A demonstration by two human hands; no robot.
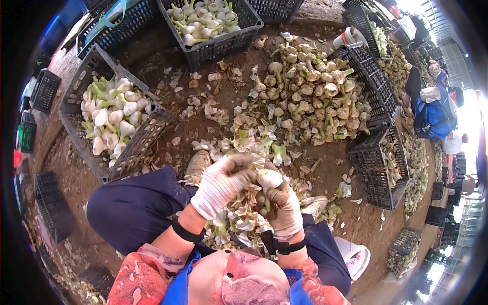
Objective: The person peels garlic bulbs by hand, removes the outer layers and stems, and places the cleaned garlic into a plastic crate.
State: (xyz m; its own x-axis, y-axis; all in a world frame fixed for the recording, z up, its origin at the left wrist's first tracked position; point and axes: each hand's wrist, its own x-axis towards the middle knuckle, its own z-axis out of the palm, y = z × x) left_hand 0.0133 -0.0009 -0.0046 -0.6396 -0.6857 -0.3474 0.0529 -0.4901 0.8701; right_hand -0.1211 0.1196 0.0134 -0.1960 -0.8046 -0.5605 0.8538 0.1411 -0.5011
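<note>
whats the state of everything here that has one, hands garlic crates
garlic bulb, white, held between both hands
left hand, gloved, closed over the bulb's top
right hand, gloved, gripping the bulb from below
left crate, tilted, part full of peeled garlic
top crate, upright, holding peeled garlic
garlic pile, loose on the ground, unpeeled
right crate, tipped on its side

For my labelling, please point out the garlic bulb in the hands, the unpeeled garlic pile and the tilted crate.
garlic bulb (269, 179): head view, its white rounded top.
unpeeled garlic pile (315, 96): head view, middle of the heap.
tilted crate (142, 140): head view, its right mesh wall.
</note>
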